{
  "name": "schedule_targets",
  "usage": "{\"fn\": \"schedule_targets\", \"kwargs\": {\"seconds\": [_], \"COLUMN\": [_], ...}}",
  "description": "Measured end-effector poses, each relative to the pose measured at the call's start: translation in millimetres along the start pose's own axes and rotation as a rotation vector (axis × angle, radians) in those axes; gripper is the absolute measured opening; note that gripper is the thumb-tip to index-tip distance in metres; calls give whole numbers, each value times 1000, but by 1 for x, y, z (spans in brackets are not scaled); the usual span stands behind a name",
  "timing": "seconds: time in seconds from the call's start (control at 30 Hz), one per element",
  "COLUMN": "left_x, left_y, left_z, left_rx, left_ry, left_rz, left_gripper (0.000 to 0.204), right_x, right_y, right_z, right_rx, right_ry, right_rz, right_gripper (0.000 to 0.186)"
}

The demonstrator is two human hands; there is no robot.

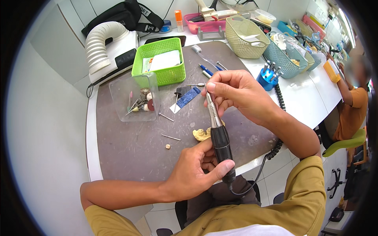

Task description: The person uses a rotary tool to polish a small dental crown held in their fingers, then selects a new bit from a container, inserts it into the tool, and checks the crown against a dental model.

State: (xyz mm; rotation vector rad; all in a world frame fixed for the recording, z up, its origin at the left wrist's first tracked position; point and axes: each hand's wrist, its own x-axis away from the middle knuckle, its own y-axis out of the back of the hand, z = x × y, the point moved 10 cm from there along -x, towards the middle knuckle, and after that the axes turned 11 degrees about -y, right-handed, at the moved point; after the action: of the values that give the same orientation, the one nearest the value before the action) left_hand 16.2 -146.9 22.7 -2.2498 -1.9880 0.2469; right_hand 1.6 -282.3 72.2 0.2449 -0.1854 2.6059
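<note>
A seated person works at a grey-brown surface [118, 153]. The rotary handpiece [221, 141], black-bodied with a stepped metal nose, is held between the hands above the surface's near side, its tip pointing far and slightly left. The left hand [195, 169] has its grip wrapped around the black body, the thumb lying across the near end. The right hand [240, 90] has its grip pinched at the slim metal tip; whether a bit is seated there I cannot make out from where I stand. A cord [258, 179] leaves the near end and runs right into black coils.

Partly hidden behind the handpiece lies a yellow dental model [200, 135]. To its left rest a small tooth-shaped piece [168, 146] and two loose metal bits, one [171, 137] nearer than the other [166, 117]. Farther left, a clear box [118, 92] contains assorted polishing tips; just beyond it stands a green basket [167, 76]. A blue-and-white strip [189, 97] lies left of the right hand. A blue bur stand [267, 80] occupies the far right, near a beige basket [238, 39]. At the extreme right sits another person [350, 114] in orange.
</note>
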Motion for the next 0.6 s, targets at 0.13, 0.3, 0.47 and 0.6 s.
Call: {"fn": "schedule_targets", "kwargs": {"seconds": [0.13,0.3,0.47,0.6], "left_x": [0,0,0,0], "left_y": [0,1,0,3], "left_z": [0,0,1,-4], "left_rx": [-5,-1,16,76], "left_ry": [-6,-6,-5,-25], "left_rz": [0,-2,-15,-81], "left_gripper": [34,34,34,35], "right_x": [0,1,3,9], "right_y": [-1,-2,3,-6], "right_z": [1,2,-1,-2], "right_rx": [6,4,144,462], "right_ry": [3,-19,-124,-150], "right_rz": [3,-25,-73,-37], "right_gripper": [23,26,44,57]}}
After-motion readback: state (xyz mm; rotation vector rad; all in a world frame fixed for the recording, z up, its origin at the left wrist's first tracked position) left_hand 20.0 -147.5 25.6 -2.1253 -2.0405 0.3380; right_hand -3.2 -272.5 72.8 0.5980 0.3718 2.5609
